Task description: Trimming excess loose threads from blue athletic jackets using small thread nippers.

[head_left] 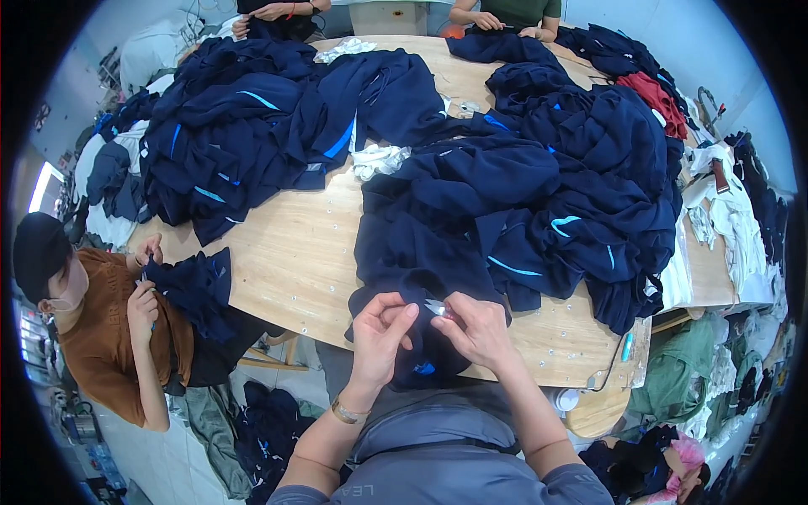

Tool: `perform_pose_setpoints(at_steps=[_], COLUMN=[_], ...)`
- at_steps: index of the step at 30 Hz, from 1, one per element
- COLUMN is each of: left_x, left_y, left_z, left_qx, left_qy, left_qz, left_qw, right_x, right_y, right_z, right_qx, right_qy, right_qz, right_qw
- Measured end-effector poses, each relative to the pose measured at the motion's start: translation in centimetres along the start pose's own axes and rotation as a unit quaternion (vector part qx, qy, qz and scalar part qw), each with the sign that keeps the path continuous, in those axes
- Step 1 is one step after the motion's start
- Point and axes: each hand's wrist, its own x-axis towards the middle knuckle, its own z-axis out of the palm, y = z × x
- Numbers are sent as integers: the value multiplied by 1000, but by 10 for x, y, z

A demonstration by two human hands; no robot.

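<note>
A navy garment (425, 358) lies bunched at the table's near edge and hangs over toward my lap. My left hand (380, 330) is closed on it, with thumb and fingers pinched together over the cloth; exactly which part they grip is hidden. In my right hand (480, 330) is a pair of small thread snips (435, 305), its metal blades pointing left toward my left thumb. The snips' handle is mostly covered by my fingers. Dark folds of the garment rise just beyond both hands.
Heaps of navy garments (581, 160) with light blue strips cover much of the wooden table (286, 244). White scraps (379, 160) lie mid-table. At left a person (126, 328) handles a navy piece; two others work across the table. A light blue tool (627, 347) lies near the right edge.
</note>
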Motion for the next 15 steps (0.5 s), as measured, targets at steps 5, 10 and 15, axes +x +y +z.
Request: perform_pose_setpoints(at_steps=[5,10,15], left_x=[-3,-3,-2], left_y=[1,2,1], left_z=[2,4,2], left_qx=[79,104,92], left_qy=[2,-2,-3], left_qz=[43,47,39], left_qw=[996,993,995], right_x=[1,1,0], right_y=[0,1,3], right_z=[0,1,3], right_qx=[0,-2,-12], right_qy=[-5,-2,2], right_qz=[-1,-4,-16], right_qw=[1000,1000,1000])
